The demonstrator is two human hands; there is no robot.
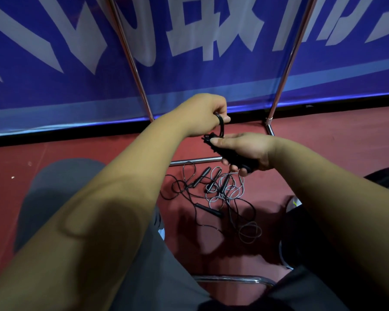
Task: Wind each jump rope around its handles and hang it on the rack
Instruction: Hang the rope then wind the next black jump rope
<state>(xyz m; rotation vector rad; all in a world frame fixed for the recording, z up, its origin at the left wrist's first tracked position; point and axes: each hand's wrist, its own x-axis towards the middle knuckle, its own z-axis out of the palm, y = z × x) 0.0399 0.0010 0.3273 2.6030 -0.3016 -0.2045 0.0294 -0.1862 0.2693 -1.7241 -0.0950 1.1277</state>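
— Nearest the lens?
— Two bare forearms [121,209], reaching forward over dark grey trousers [61,189]. Lower down, between the knees, a curved chrome tube [234,279].
— And the rope in work?
— At mid-frame, between the two hands: a black bundle of cord wound round its handles [236,158], lying in the right hand [249,149]. From its left end, a short black cord loop [222,126] rising to the left hand [202,113].
— Right-hand grip?
— Closed round the bundle: thumb laid flat along the top, fingers curled underneath, tips showing below it.
— Left?
— Just above and beside the right, fingers curled. Loop hooked round one finger and pinched against the thumb. Taut or slack, hard to tell.
— Other ropes?
— Below the hands, on the red floor [323,149], a tangle of loose black and grey jump ropes [213,194] with slim black handles, unwound, well apart from both hands.
— The rack?
— Behind the hands, a chrome tube rack [286,66]: two slanted uprights and a foot bar on the floor, just beyond the tangle.
— Backdrop?
— Blue banner [54,70] with large white characters, standing along the floor's far edge behind the rack.
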